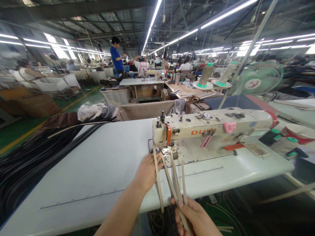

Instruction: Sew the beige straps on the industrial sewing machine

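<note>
Strips (169, 178) of beige material are running from the sewing machine (216, 126) toward the front edge of the white surface (98, 164). The right hand (193, 214) is pinching several between thumb and fingers near that edge. The left hand (145, 172) is resting beside the needle area; whether its grip is pinching anything, I cannot tell.

left of the sewing machine (211, 131), open white tabletop (103, 160) leaves a hand room to pass, out to black strips (31, 167) heaped across its far-left edge. at the machine's needle end, the left hand (147, 170) and beige strips (183, 180) running to the right hand (193, 214) block the front; right of them, a lane skirts the machine. thread cones (206, 74) and a fan (261, 78) stand behind it.
</note>
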A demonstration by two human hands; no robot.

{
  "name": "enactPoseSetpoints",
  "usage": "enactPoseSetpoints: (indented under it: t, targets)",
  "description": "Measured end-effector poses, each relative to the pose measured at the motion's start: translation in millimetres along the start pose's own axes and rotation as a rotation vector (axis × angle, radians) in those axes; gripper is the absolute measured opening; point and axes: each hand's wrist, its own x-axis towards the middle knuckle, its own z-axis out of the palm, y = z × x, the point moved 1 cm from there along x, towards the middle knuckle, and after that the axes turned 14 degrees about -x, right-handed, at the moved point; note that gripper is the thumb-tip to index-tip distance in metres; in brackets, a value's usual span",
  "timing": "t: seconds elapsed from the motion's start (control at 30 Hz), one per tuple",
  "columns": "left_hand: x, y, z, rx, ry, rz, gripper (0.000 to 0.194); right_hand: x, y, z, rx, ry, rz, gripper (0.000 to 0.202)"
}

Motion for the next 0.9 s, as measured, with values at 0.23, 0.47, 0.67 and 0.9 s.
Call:
enactPoseSetpoints:
  t: [0.23, 0.47, 0.67, 0.9]
  targets:
    - [0.0, 1.7, -0.9, 0.026, -0.025, -0.007, 0.036, 0.0, 4.5, -1.8, -0.011, -0.003, 0.008, 0.067]
    - [1.1, 2.9, -2.9, 0.025, -0.03, -0.005, 0.035, 1.2, 0.5, -1.2, -0.021, -0.008, 0.013, 0.066]
    - [1.2, 2.2, -1.2, 0.02, -0.01, 0.005, 0.033, 1.5, 2.0, -1.9, -0.024, -0.01, 0.02, 0.067]
    - [0.2, 1.1, -0.3, -0.003, 0.015, 0.01, 0.033, -2.4, 3.3, -0.4, -0.024, -0.001, 0.002, 0.066]
